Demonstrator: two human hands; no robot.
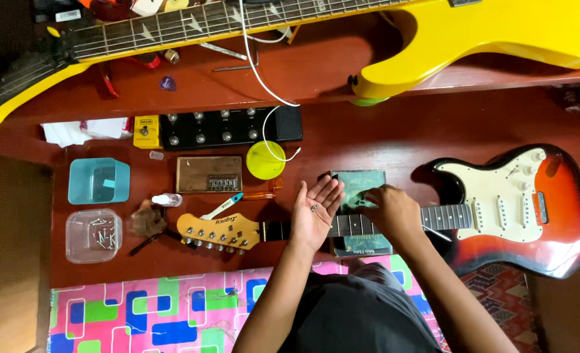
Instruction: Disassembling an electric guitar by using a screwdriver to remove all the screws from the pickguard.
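1. The left hand [315, 212] lay palm up and open over the neck [368, 223] of the sunburst guitar [512, 206], fingers spread toward 1 o'clock, with a small metal part [315, 208] resting on the palm.
2. The right hand [389, 210], just at 3 o'clock of the left, was turned palm down on the neck, its fingers curled as if pinching something at the fretboard; what they gripped I could not tell.
3. The guitar lay flat on the red table [368, 131], headstock [217, 230] at 9 o'clock of the hands and body at 3 o'clock. A dark block [358, 184] sat under the neck between the hands.
4. At 6 o'clock a patterned mat [166, 310] covered the near edge.
5. At 9 o'clock of the headstock were a brown rag [147, 221], a small bottle [166, 200], a clear box of screws [94, 235] and a blue tub [98, 181].
6. At 11 o'clock of the hands sat a metal bridge plate [209, 174] and a yellow lid [266, 159].
7. Farther out lay a black pedalboard [228, 127] and a yellow pedal [146, 131].
8. Farthest, at 12 o'clock, a yellow guitar [486, 33] lay across the table.
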